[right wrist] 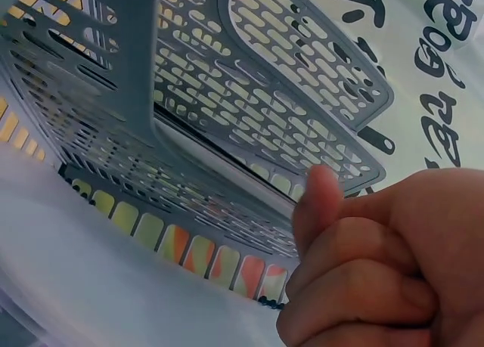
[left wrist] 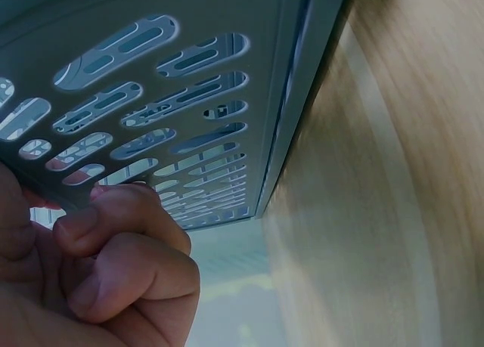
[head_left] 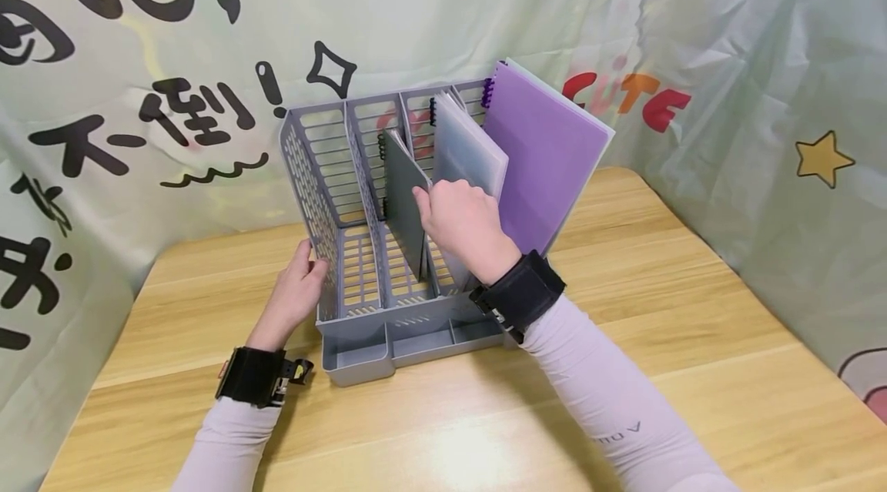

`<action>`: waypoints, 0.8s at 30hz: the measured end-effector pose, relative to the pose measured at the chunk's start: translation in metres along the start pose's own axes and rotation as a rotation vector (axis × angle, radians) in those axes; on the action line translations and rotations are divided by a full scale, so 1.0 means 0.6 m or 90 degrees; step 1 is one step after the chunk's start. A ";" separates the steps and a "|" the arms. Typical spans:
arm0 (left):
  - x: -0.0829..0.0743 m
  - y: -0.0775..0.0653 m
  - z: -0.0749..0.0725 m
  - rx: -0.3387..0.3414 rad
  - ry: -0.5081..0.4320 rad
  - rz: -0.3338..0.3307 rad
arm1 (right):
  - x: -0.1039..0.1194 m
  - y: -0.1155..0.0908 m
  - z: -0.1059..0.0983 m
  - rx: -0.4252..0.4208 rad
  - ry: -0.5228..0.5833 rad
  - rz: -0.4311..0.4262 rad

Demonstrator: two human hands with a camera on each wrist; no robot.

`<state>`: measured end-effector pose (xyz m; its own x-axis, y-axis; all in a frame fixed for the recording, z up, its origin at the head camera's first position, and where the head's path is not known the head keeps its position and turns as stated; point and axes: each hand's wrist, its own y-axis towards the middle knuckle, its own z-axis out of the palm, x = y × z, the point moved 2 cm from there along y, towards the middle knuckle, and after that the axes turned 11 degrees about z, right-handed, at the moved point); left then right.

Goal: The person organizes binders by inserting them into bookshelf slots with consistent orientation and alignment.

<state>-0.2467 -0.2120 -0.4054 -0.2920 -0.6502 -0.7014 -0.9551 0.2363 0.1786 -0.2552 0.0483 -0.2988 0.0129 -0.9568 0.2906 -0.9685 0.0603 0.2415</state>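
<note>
A grey desktop file organizer (head_left: 355,316) with upright perforated dividers stands on the table. My left hand (head_left: 294,288) grips the front edge of its left side panel (left wrist: 212,97); in the left wrist view the fingers of this hand (left wrist: 128,264) are curled at that edge. My right hand (head_left: 464,222) pinches the upper front corner of a dark green spiral notebook (head_left: 405,207), which stands in the second slot from the left. Right of it, a translucent-covered spiral notebook (head_left: 467,145) stands partly behind my right hand. A large purple spiral notebook (head_left: 543,153) leans in the rightmost slot.
Small open trays (head_left: 356,357) run along the organizer's front. The wooden table (head_left: 693,322) reaches back to a printed cloth backdrop (head_left: 430,7) with lettering, which hangs close behind the organizer.
</note>
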 end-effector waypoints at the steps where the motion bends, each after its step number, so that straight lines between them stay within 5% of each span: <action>1: 0.000 0.000 0.001 -0.001 0.000 0.000 | -0.001 0.000 0.000 0.005 0.004 0.000; 12: 0.006 -0.004 -0.008 0.013 0.005 0.006 | 0.007 -0.004 0.009 0.063 0.045 -0.012; 18: 0.013 -0.027 -0.032 0.016 0.022 0.004 | 0.022 -0.019 0.011 0.116 0.077 -0.053; 24: 0.010 -0.054 -0.057 0.006 0.053 0.017 | 0.004 -0.046 -0.017 0.101 0.096 -0.115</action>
<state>-0.2191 -0.2481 -0.3917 -0.3214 -0.7012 -0.6364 -0.9464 0.2615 0.1898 -0.2259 0.0472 -0.2955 0.2140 -0.8940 0.3937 -0.9739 -0.1639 0.1572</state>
